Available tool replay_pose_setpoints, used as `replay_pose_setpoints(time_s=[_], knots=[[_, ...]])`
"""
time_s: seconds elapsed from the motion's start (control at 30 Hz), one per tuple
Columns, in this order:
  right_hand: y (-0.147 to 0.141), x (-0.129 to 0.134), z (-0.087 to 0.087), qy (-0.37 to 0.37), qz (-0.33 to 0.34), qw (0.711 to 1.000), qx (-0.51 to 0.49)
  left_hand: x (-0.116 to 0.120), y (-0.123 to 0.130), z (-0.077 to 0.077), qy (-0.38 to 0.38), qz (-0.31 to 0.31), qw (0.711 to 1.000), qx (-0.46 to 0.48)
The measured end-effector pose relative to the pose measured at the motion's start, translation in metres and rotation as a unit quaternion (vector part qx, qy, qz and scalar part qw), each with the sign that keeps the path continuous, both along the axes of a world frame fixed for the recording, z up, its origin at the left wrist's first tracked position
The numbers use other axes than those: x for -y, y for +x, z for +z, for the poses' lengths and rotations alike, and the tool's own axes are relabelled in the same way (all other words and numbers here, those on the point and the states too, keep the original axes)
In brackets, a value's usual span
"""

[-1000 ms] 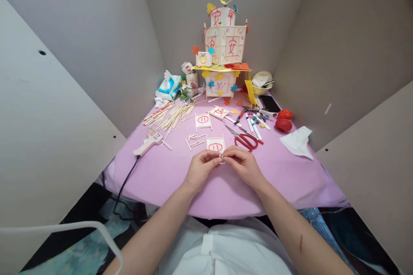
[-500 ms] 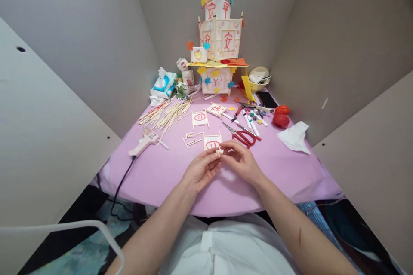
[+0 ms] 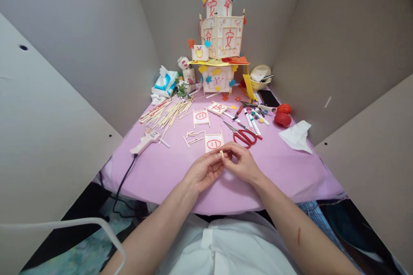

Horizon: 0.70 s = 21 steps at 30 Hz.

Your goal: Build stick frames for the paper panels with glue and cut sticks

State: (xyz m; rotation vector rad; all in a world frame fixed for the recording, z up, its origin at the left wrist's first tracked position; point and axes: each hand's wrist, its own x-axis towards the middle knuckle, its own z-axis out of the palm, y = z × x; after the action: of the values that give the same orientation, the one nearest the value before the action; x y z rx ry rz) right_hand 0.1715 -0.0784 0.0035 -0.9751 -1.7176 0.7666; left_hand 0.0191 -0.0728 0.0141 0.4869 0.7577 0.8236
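Observation:
Close together above the table's near part, my left hand [image 3: 204, 171] and my right hand [image 3: 241, 162] meet at the fingertips. A small piece of pale wooden stick [image 3: 222, 154] is pinched between them; the fingers hide part of it. Just beyond lies a stick-framed paper panel [image 3: 214, 142] with a red circled mark. Several short cut sticks [image 3: 195, 140] rest to its left. Red-handled scissors [image 3: 244, 138] lie half open beyond my right hand. Farther back are two more framed panels, one with a circled mark [image 3: 200, 116] and one tilted [image 3: 217, 108].
A glue gun [image 3: 146, 141] with a black cord lies at left, near a pile of long sticks [image 3: 176, 111]. A tiered paper-and-stick lantern [image 3: 219, 38] stands at the back. Markers [image 3: 251, 121], red yarn balls [image 3: 282, 119] and a tissue [image 3: 296, 136] are at right.
The stick piece is turned more upright between my fingertips, and the fingers have shifted slightly. More of the near panel shows. The whole view has moved a little.

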Motion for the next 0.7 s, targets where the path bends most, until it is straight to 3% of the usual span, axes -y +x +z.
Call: replay_pose_setpoints(time_s=[0.7], knots=[[0.0014,-0.001,0.0,0.005,0.034,0.999,-0.021,-0.0031,-0.0047,0.0013,0.02,0.01,1.0,-0.009]])
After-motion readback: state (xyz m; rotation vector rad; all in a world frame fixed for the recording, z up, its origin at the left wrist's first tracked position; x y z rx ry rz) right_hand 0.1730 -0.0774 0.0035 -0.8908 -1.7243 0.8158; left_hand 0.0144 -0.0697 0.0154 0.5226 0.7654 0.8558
